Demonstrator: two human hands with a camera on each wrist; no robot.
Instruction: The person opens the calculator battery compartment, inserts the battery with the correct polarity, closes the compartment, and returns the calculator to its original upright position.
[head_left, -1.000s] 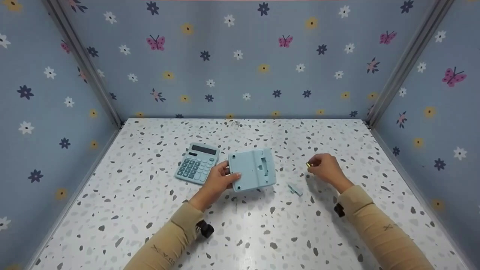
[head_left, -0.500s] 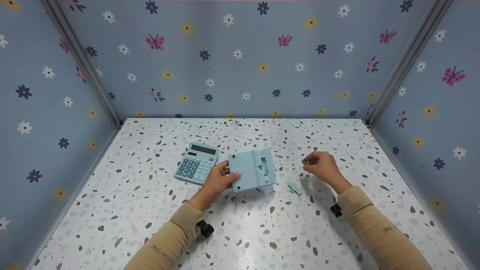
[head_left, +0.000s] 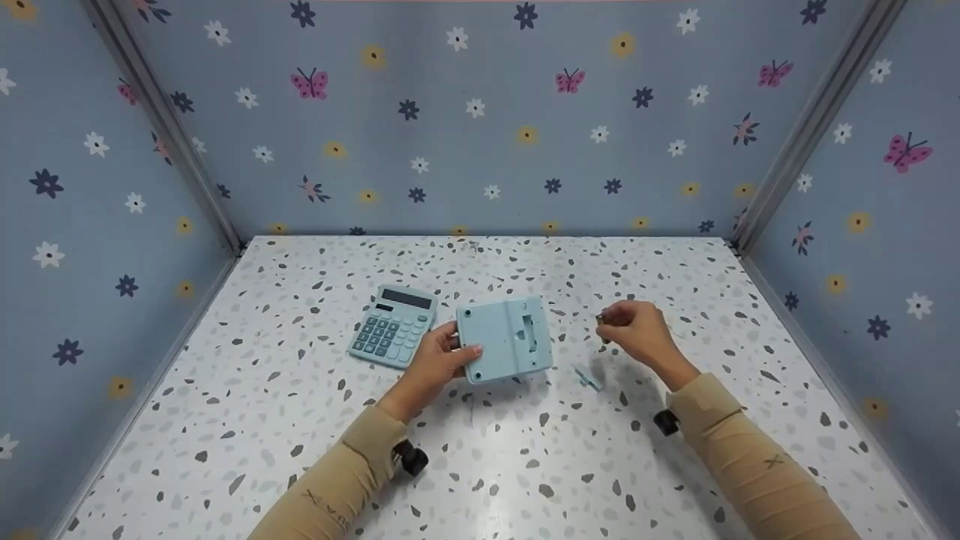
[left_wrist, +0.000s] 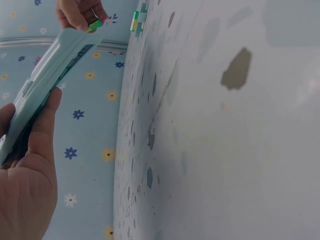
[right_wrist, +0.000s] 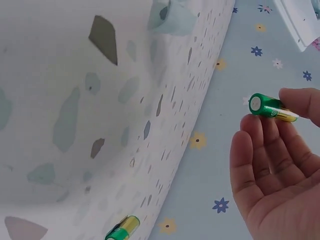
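My left hand (head_left: pixel 431 365) grips a light blue calculator (head_left: pixel 491 343) by its left edge, thumb on the back. The back faces up, with an uncovered battery slot (head_left: pixel 529 334) near the right end. To the right, my right hand (head_left: pixel 643 331) pinches a green and yellow battery (right_wrist: pixel 272 107) between thumb and fingertips, above the table and apart from the calculator. A small light blue battery cover (head_left: pixel 588 378) lies on the table between the hands. A second green and yellow battery (right_wrist: pixel 123 228) rests on the table, hidden in the head view.
Another light blue calculator (head_left: pixel 394 327) lies face up on the speckled white table (head_left: pixel 480 465), just left of the held one and close to my left hand. Flower-patterned walls (head_left: pixel 480 120) enclose the back and both sides.
My right hand has shifted left, closer to the calculator, and the battery in its fingertips has turned from pointing sideways to more upright. My left hand and the held calculator have stayed put.
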